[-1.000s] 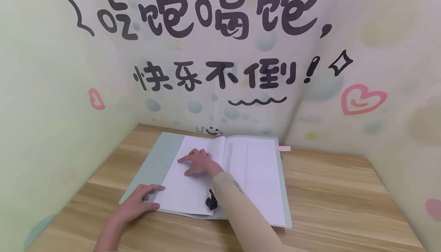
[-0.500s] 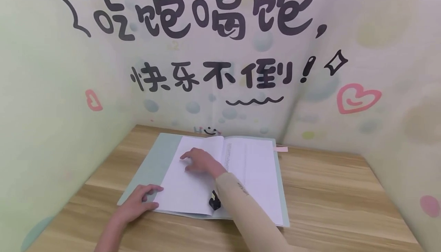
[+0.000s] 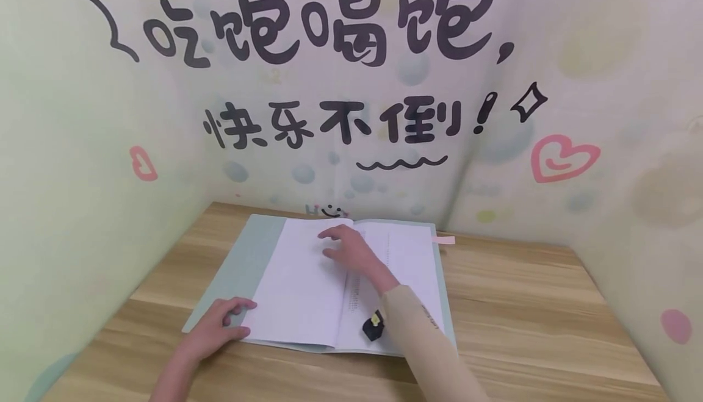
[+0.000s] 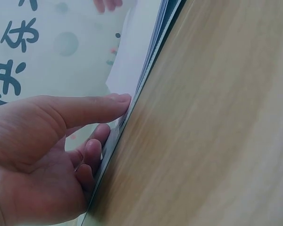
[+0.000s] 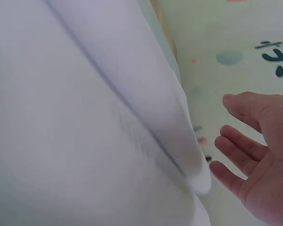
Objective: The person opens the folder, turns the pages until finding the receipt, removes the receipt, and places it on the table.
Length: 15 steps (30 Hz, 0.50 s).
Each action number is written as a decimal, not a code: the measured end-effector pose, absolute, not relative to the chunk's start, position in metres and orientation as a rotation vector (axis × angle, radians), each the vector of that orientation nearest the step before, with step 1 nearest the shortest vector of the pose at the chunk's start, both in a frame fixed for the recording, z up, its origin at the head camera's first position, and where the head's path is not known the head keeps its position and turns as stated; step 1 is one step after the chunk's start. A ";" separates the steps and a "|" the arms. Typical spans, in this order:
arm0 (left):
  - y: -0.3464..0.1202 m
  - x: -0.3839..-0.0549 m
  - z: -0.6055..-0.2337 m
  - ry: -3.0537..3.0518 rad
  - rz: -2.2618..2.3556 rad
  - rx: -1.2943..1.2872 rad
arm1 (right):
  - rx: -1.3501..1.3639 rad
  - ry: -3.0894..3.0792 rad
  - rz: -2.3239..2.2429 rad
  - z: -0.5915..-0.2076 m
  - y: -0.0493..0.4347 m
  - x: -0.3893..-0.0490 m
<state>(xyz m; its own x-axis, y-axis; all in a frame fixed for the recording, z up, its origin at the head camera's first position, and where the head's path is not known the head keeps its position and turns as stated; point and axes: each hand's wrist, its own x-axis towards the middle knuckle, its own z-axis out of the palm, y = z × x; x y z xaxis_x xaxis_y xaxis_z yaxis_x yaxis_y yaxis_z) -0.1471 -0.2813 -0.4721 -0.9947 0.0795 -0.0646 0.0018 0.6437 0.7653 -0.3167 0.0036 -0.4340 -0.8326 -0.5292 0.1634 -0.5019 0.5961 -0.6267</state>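
A book with a pale blue-green cover point(image 3: 233, 277) and white pages point(image 3: 296, 286) lies spread on the table. At its near left corner rests my left hand point(image 3: 214, 327), fingers loosely bent. In the left wrist view its thumb lies along the paper edge, and the other fingers touch the cover point(image 4: 114, 136). My right hand point(image 3: 351, 249) hovers over the far part of the book near the fold, holding nothing. In the right wrist view its thumb and fingers are apart, beside the curved page point(image 5: 165, 84). Rows of small print show on the right-hand page point(image 3: 409, 268).
A pink tab point(image 3: 443, 240) sticks out past the book's right edge. Wood-grain table point(image 3: 527, 310) surrounds the book. Behind it rises a wall cloth point(image 3: 274, 182) with black lettering. A small black device point(image 3: 373, 326) sits at the right wrist.
My right hand has moved right, from the middle of the left page to near the fold. My left hand stays at the near left corner. The head view has shifted slightly.
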 end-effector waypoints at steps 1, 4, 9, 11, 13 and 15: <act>-0.282 -0.147 -0.472 2.765 1.286 0.067 | -0.878 2.774 -1.095 -0.433 0.011 -0.317; -0.282 -0.148 -0.472 2.763 1.278 0.048 | -0.802 2.782 -1.178 -0.430 0.030 -0.319; -0.281 -0.150 -0.471 2.752 1.277 0.033 | -0.615 2.792 -1.276 -0.430 0.060 -0.321; -0.281 -0.150 -0.471 2.748 1.278 0.039 | -0.556 2.801 -1.303 -0.430 0.071 -0.321; -0.281 -0.149 -0.471 2.742 1.277 0.025 | -0.517 2.807 -1.340 -0.431 0.083 -0.321; -0.281 -0.148 -0.473 2.740 1.276 0.030 | -0.482 2.814 -1.364 -0.433 0.095 -0.323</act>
